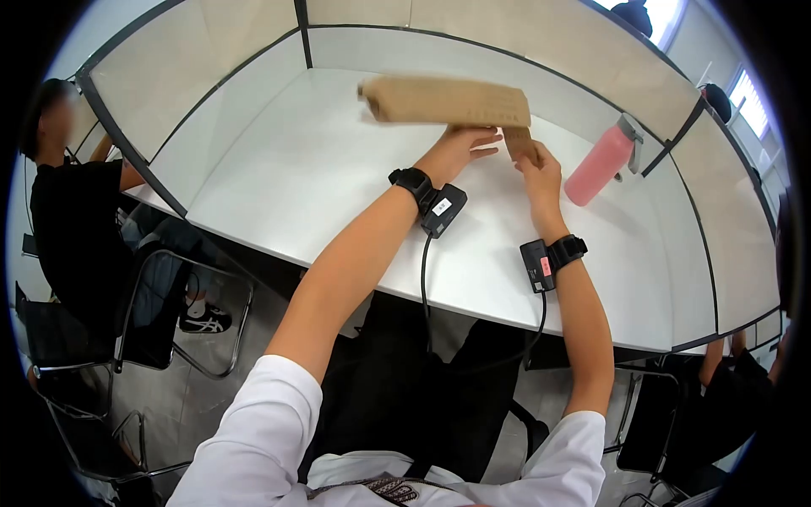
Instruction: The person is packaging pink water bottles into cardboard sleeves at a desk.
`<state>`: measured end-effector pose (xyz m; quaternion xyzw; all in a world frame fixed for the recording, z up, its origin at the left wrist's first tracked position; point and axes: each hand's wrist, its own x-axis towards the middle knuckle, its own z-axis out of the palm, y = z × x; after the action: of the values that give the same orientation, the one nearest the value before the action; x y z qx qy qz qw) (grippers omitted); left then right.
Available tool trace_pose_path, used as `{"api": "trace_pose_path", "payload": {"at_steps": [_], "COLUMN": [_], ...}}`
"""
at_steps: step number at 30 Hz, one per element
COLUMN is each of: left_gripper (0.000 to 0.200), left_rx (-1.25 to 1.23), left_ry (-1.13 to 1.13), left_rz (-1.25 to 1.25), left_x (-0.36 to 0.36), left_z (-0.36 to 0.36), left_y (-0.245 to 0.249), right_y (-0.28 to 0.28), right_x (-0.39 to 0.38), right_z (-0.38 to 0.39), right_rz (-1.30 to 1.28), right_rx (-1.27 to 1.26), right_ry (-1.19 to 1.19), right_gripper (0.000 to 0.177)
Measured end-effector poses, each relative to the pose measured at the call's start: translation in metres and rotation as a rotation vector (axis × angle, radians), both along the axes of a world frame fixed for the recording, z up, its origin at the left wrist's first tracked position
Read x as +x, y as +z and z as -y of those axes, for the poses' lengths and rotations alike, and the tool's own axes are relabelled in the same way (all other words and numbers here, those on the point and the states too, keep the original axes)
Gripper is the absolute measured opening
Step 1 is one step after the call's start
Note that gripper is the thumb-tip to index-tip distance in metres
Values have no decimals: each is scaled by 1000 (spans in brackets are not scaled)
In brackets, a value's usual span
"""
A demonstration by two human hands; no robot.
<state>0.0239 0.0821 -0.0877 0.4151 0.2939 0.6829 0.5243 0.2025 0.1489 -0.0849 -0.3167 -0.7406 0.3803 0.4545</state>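
Observation:
A long brown cardboard box [452,100] with faint printing near its right end is over the white table, its left end blurred. From that right end a narrow flap [518,144] hangs down, and my right hand [541,169] pinches its lower edge between thumb and fingers. My left hand [463,152] is right at the box's lower edge, fingers stretched out and apart, pointing toward the flap. Part of that hand is hidden behind the box's edge. Each wrist wears a black strap with a small cabled device.
To the right of my right hand a pink bottle [601,162] with a grey lid stands on the white table [279,177]. Low partition panels [228,42] enclose the table's back and sides. A seated person [80,220] is at the left, beside black chairs.

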Motion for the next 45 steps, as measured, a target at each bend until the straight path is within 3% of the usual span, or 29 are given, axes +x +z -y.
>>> {"api": "trace_pose_path", "payload": {"at_steps": [4,14,19,22,27,30,35,45], "left_gripper": [44,44,79,81,69,62,31,37], "left_rx": [3,-14,57,40,75,62,38,24], "left_ry": [-33,2,-13,26,27,171,231,268], "left_rz": [-115,-200,-33,99,318,497,486,574], "left_x": [5,17,5,6,-5,-19,-37,-39], "left_z": [8,21,5,6,8,8,9,7], "left_y": [3,26,12,14,22,25,16,11], "right_y": [6,24,15,16,14,8,9,11], "right_x": [-5,-4,1,3,3,4,3,5], "right_z": [10,32,23,22,21,10,6,9], "right_rz": [5,-26,-177,-202,-233,-103,-92,-173], "right_rx": [-108,-205,-285,-239,-209,-158,-193,-257], "right_ry": [6,127,19,-15,-66,-236,-178,-44], "right_gripper": [29,57,62,66,71,68,52,59]}}
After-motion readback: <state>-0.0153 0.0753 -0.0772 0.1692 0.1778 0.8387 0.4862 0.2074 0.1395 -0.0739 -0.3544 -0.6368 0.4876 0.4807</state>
